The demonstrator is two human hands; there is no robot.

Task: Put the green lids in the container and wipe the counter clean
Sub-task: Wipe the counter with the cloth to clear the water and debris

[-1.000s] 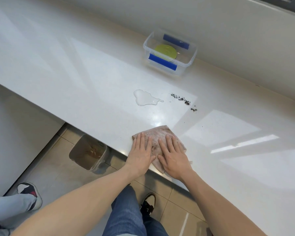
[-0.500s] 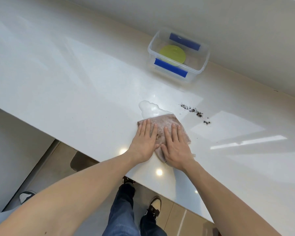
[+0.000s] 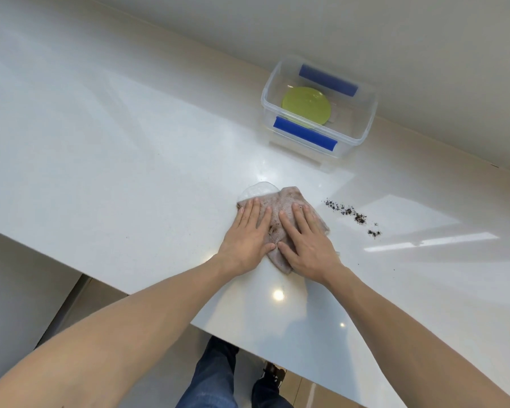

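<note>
A green lid (image 3: pixel 306 105) lies inside the clear plastic container (image 3: pixel 362 134) with blue clips at the back of the white counter (image 3: pixel 130 160). A brownish cloth (image 3: pixel 283 201) lies flat on the counter over most of a small puddle of water (image 3: pixel 258 189). My left hand (image 3: pixel 246 235) and my right hand (image 3: pixel 305 238) press on the cloth side by side with straight fingers. A line of dark crumbs (image 3: pixel 352 214) lies to the right of the cloth, apart from it.
A pale wall (image 3: pixel 365 33) rises behind the container. The counter's front edge runs diagonally below my forearms, with tiled floor and my legs (image 3: pixel 212 381) under it. Bright sun patches lie on the counter at right.
Both hands have pushed the cloth away from the counter's front edge onto the puddle, which is now mostly covered. The crumbs and container have not moved.
</note>
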